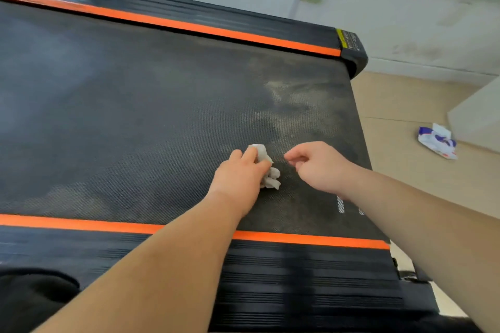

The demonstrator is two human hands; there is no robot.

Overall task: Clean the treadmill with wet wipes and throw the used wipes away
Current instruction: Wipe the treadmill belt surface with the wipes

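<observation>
Left hand (240, 176) pressed down on the treadmill belt (135, 116); its grip is closed over a crumpled wet wipe (267, 170), which bunches out past the fingers on the thumb side. The wipe touches the belt. Right hand (319, 167) sits just beside it, fingers curled loosely inward, holding nothing that we can see; we cannot tell whether it touches the belt or hovers.

Relation we take the next stroke to turn on: a pale dusty smear (286, 105) lies ahead of the left grip and slightly toward the right hand, nearer the belt's end cap (354, 62). A fainter grey patch lies behind the grip toward the near orange stripe (81, 224). The belt's long axis runs across our reach, left to right, so we judge that strokes away from the body cross its width. The left hand is the nearer one to the wipe; the right is nearer the smear.

Wipe packet (438, 142) lies on the floor (405, 170) well apart, beyond the right hand, white with blue and red print; the brand is unreadable. A yellow label (342, 38) on the far rail's corner is too blurred to read. No bin is in view.
</observation>
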